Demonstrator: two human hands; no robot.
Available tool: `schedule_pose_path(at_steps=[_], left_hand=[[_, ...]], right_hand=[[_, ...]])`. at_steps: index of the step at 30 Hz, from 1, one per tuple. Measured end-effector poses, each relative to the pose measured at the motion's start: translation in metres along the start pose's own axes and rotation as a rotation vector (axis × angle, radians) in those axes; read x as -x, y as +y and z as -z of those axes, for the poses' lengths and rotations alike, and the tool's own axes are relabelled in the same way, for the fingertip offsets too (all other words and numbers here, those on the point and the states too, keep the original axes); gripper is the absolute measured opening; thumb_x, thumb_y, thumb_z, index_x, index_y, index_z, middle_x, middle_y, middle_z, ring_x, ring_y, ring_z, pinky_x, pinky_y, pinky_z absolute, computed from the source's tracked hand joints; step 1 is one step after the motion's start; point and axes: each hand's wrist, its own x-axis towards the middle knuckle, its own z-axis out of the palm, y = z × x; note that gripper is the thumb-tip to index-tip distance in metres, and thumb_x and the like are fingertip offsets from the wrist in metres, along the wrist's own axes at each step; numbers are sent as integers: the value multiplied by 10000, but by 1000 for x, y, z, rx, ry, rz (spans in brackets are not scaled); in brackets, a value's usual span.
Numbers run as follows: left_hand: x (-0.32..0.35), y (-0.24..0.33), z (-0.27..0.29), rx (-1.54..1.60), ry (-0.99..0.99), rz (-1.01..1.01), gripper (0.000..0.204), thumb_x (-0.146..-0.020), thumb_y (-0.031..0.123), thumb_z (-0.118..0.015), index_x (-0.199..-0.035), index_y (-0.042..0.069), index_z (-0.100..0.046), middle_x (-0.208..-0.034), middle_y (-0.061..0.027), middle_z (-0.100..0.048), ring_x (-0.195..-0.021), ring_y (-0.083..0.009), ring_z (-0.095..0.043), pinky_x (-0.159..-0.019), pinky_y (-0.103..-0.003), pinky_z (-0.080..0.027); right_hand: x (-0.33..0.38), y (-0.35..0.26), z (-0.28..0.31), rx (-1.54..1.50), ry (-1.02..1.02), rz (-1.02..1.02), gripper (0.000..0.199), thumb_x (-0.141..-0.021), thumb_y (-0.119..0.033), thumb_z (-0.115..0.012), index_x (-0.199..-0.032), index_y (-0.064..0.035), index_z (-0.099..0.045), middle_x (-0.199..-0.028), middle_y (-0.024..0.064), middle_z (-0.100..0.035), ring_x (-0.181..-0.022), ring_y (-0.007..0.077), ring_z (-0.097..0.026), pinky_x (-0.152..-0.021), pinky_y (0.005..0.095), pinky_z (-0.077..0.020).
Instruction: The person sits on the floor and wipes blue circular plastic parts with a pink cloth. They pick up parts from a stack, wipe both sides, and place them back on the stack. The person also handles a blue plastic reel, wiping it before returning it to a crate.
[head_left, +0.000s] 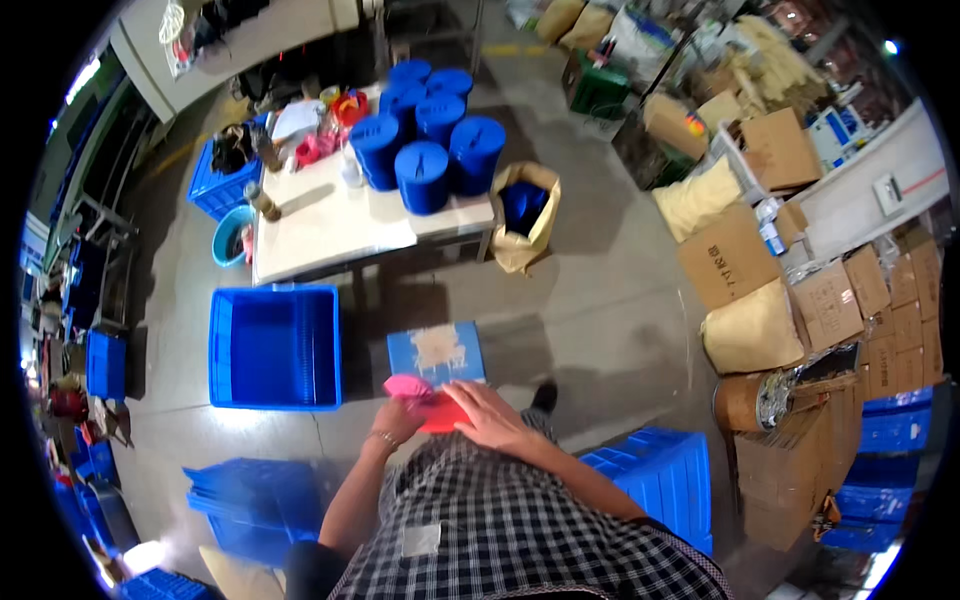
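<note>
In front of my checked apron, my left hand [399, 422] is closed around a bunched pink cloth-like piece [408, 387]. My right hand [489, 418] lies with its fingers stretched out against a flat red piece [440, 414], just right of the pink one. Part of the red piece is hidden by both hands, and I cannot tell what kind of thing it is. A blue box [463, 352] with a torn pale patch on top stands on the floor just beyond my hands.
A blue crate [275, 399] stands left of the box. Beyond it, a table [340, 225] holds several lidded blue buckets [422, 180]. A paper sack [517, 252] is beside the table. Blue crates [660, 480] flank me; cardboard boxes [728, 262] and sacks line the right.
</note>
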Motion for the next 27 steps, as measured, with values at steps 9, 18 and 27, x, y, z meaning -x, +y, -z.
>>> schedule_pose_path(at_steps=[9, 18, 27], left_hand=[[-61, 181, -112, 199, -62, 244, 446, -862, 397, -668, -1139, 47, -658, -951, -253, -698, -882, -436, -683, -767, -501, -552], [-162, 348, -149, 347, 6, 383, 596, -775, 335, -758, -1170, -48, -530, -978, -258, -705, -927, -400, -698, -827, -432, -560], [-177, 271, -169, 321, 227, 431, 324, -854, 280, -726, -1008, 9, -636, -896, -143, -730, -800, -224, -726, -729, -352, -566]], right_hand=[[58, 124, 69, 206, -251, 221, 886, -760, -34, -701, -1538, -56, -280, -1523, 160, -405, -1468, 323, -301, -1228, 463, -210], [117, 278, 157, 31, -15, 76, 639, -724, -188, -745, -1311, -46, -535, -1387, 136, -548, -1366, 304, -449, -1179, 443, -303], [119, 398, 229, -288, 302, -471, 379, -789, -335, -808, -895, 0, -667, -788, 152, -667, -769, 320, -655, -752, 440, -516]])
